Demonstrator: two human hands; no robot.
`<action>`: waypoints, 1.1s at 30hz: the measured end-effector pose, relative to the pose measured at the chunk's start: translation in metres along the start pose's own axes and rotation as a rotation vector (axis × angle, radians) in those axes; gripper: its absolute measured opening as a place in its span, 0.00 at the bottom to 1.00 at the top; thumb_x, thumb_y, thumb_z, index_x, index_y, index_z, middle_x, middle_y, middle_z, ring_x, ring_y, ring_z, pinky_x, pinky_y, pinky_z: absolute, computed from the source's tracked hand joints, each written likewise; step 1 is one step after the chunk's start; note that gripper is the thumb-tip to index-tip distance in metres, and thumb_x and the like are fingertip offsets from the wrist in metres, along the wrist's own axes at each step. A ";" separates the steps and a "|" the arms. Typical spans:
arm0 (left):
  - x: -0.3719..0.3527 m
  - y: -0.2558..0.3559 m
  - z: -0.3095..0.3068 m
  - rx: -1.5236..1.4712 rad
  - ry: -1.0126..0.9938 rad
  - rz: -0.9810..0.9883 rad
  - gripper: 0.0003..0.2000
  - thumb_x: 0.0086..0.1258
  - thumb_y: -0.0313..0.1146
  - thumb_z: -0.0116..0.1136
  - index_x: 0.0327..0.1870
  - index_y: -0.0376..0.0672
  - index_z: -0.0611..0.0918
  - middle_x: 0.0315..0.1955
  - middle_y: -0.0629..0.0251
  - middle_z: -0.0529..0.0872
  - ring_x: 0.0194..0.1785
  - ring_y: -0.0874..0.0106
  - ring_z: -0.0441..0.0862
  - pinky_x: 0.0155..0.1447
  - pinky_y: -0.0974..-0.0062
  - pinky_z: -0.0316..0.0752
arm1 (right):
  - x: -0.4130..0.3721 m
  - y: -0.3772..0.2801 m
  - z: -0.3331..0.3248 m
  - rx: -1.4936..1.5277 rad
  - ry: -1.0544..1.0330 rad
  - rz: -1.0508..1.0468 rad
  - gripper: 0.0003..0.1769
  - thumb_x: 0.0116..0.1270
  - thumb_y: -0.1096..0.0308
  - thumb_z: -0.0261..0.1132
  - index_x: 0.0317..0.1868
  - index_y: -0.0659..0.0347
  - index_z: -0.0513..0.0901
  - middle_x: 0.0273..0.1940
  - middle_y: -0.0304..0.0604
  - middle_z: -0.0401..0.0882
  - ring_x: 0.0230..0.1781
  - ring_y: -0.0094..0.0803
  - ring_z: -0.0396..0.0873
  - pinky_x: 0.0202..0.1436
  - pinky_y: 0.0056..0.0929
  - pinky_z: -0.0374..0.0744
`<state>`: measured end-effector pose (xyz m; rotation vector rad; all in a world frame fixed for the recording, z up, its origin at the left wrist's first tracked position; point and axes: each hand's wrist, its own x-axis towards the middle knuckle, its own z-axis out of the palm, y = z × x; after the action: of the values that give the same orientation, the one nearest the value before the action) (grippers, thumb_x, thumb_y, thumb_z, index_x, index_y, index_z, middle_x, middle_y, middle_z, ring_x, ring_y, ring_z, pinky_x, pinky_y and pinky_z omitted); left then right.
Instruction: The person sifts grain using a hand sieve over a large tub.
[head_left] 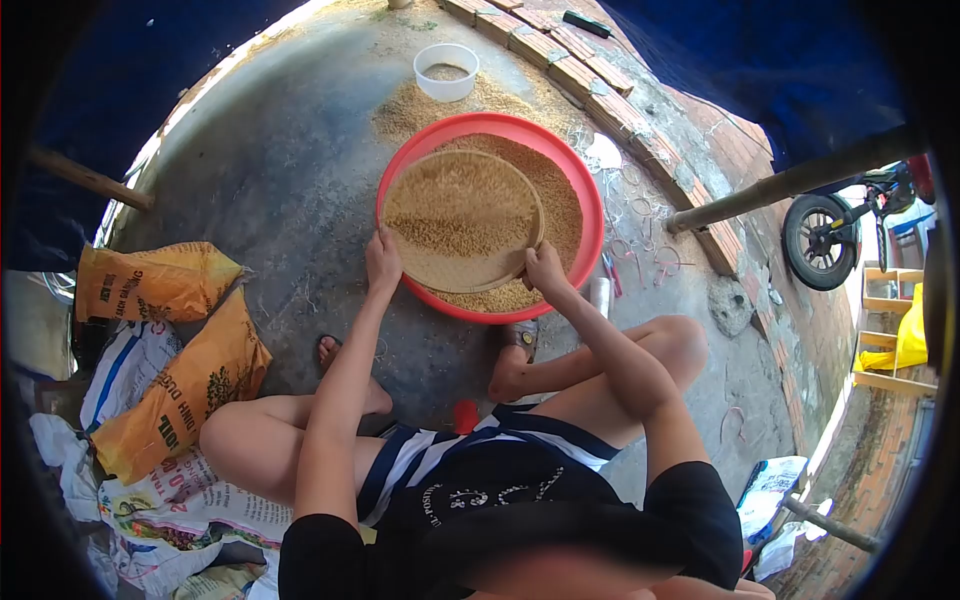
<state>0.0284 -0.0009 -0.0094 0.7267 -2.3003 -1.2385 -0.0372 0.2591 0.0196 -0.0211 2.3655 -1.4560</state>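
A round woven winnowing tray [450,270] is held over a wide red basin [595,215], tilted so that its lower rim faces me. Brown grain lies across the middle of the tray, and its upper part looks blurred. My left hand [383,260] grips the tray's rim at the left, fingers wrapped round it. On the lower right rim my right hand [545,270] is closed as well. More grain [560,195] fills the basin beneath, partly hidden by the tray.
Beyond the basin, a white tub [447,88] stands amid spilled grain or husks [400,115] on concrete. Orange sacks [190,375] and white sacks lie at left. A brick edging [640,130], a wooden pole [780,190] and a wheel [820,240] are at right. A metal can [600,295] stands near my right knee.
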 end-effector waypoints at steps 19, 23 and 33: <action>-0.006 -0.029 0.005 0.067 -0.101 -0.091 0.21 0.66 0.41 0.33 0.35 0.28 0.73 0.31 0.39 0.76 0.40 0.47 0.72 0.43 0.59 0.65 | 0.003 0.019 0.006 0.052 -0.171 0.133 0.11 0.63 0.69 0.43 0.32 0.71 0.66 0.14 0.43 0.68 0.08 0.26 0.65 0.10 0.24 0.64; -0.002 -0.024 0.003 0.072 -0.139 -0.107 0.21 0.66 0.41 0.33 0.34 0.28 0.73 0.29 0.41 0.76 0.38 0.46 0.72 0.41 0.59 0.65 | 0.001 0.009 0.002 0.106 -0.214 0.221 0.10 0.63 0.70 0.43 0.32 0.69 0.65 0.15 0.43 0.68 0.08 0.25 0.65 0.10 0.23 0.64; 0.010 0.072 -0.038 -0.306 0.123 0.281 0.18 0.68 0.39 0.33 0.41 0.30 0.70 0.31 0.46 0.76 0.35 0.48 0.72 0.38 0.62 0.65 | -0.009 -0.042 -0.012 0.117 0.099 -0.352 0.10 0.62 0.70 0.42 0.41 0.68 0.62 0.20 0.46 0.71 0.13 0.31 0.70 0.13 0.27 0.68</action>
<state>0.0255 0.0030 0.0725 0.3478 -1.9713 -1.3293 -0.0400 0.2510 0.0633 -0.3597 2.4404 -1.7906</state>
